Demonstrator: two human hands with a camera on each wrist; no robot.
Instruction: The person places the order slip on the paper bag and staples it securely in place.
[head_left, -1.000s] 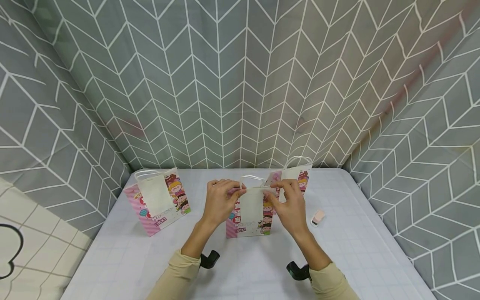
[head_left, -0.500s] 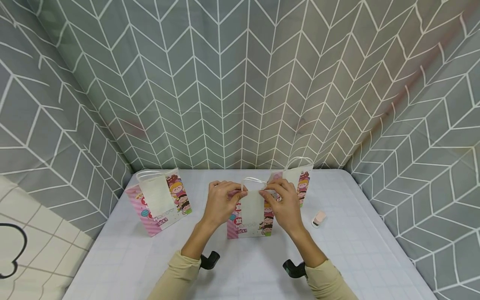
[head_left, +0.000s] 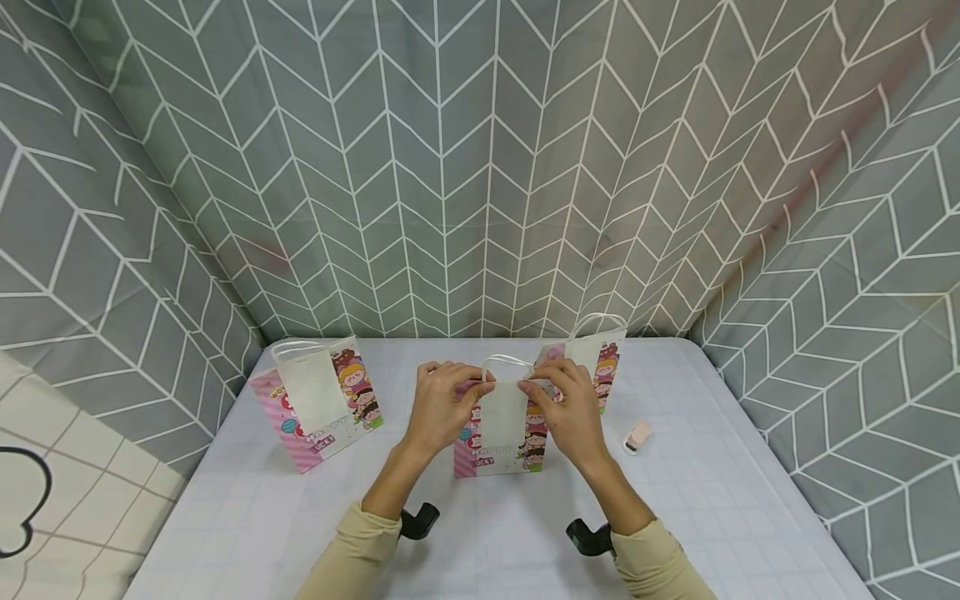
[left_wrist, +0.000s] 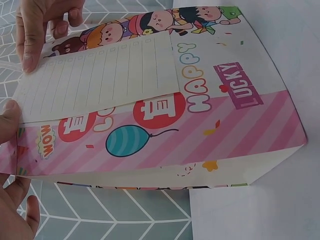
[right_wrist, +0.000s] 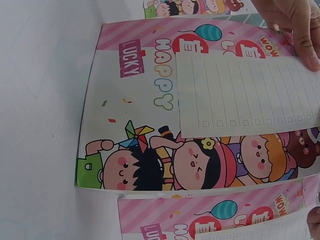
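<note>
A pink and white paper gift bag with cartoon figures stands upright in the middle of the table. On its front lies a lined checklist sheet, reaching up to the bag's top edge. My left hand pinches the top edge near the sheet's left corner, thumb in front. At the right corner, my right hand does the same. The left hand also shows in the right wrist view, and the right hand in the left wrist view. Between both hands rises a white handle.
Another such bag with a sheet on its front stands at the left. A third bag is behind my right hand, partly hidden. A small pink and white object lies on the white table. A patterned curtain hangs behind.
Over the last second my right hand has moved slightly left along the bag's top edge, closer to the left hand. In the last half second hardly anything has moved.
</note>
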